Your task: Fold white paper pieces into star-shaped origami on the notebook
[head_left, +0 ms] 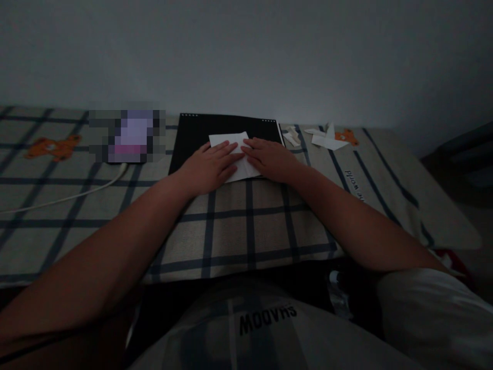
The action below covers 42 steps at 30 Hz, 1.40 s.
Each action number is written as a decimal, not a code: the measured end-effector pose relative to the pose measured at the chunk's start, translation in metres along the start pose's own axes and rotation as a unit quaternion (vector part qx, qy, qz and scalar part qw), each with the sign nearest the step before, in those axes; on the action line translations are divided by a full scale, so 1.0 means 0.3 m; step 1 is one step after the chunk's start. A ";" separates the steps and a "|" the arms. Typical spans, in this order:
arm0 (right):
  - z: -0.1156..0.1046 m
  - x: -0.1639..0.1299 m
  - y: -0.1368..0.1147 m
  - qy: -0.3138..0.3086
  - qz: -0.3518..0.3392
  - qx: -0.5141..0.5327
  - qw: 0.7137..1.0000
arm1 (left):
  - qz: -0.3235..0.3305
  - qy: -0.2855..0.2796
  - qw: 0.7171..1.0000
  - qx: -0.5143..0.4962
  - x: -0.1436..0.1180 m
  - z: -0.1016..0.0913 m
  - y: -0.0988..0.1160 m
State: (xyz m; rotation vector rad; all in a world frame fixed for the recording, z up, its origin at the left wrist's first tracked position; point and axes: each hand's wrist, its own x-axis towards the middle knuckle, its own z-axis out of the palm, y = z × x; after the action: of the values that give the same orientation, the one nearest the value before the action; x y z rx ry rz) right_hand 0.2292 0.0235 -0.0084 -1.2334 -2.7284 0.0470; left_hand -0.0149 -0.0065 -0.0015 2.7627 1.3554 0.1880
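Observation:
A white sheet of paper point(242, 168) with visible creases lies on a black board or folder point(192, 136). My left hand point(211, 167) rests flat over the paper's left side, its fingers stretched toward the middle. From the other side my right hand point(269, 158) lies flat on the paper's right part, fingers extended and pointing left. The fingertips of both hands come close together near the paper's centre. Parts of the sheet are hidden under the hands.
A folded paper figure point(329, 139) and a small crumpled paper piece point(292, 136) lie right of the board. At left, a blurred-out phone point(133, 136) has a white cable point(96, 191) attached. A checked cloth point(239, 226) covers the table, which meets a wall point(239, 56).

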 end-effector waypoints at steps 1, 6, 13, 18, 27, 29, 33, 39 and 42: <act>0.000 0.001 0.000 -0.002 0.000 0.002 1.000 | 0.002 0.000 1.000 0.000 0.000 0.001 -0.001; -0.007 0.003 -0.006 -0.015 0.007 -0.002 1.000 | 0.001 -0.016 1.000 0.012 0.002 0.001 -0.005; -0.006 0.003 -0.002 -0.003 -0.007 -0.010 1.000 | -0.002 -0.016 1.000 0.005 -0.001 -0.006 0.008; -0.006 0.003 -0.005 -0.003 0.001 -0.003 1.000 | 0.001 -0.022 1.000 0.005 0.001 -0.016 0.014; 0.014 0.007 0.005 0.015 -0.005 0.006 1.000 | -0.001 -0.028 1.000 0.010 0.000 -0.015 0.013; 0.012 0.007 0.002 0.015 0.000 0.005 1.000 | 0.001 -0.029 0.999 0.015 0.000 -0.014 0.011; 0.005 0.011 0.001 0.010 0.001 0.001 1.000 | 0.003 -0.028 0.999 0.019 0.003 -0.009 0.003; 0.011 0.017 0.038 0.006 -0.021 0.017 1.000 | 0.008 -0.024 0.999 0.026 0.010 -0.011 -0.003; 0.010 0.015 0.045 -0.005 -0.018 0.018 1.000 | 0.008 -0.023 0.999 0.021 0.012 -0.020 0.002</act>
State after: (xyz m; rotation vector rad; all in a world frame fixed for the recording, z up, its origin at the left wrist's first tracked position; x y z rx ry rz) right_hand 0.2359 0.0358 -0.0119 -1.1762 -2.7449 0.0979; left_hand -0.0130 -0.0040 0.0047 2.7939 1.3419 0.0972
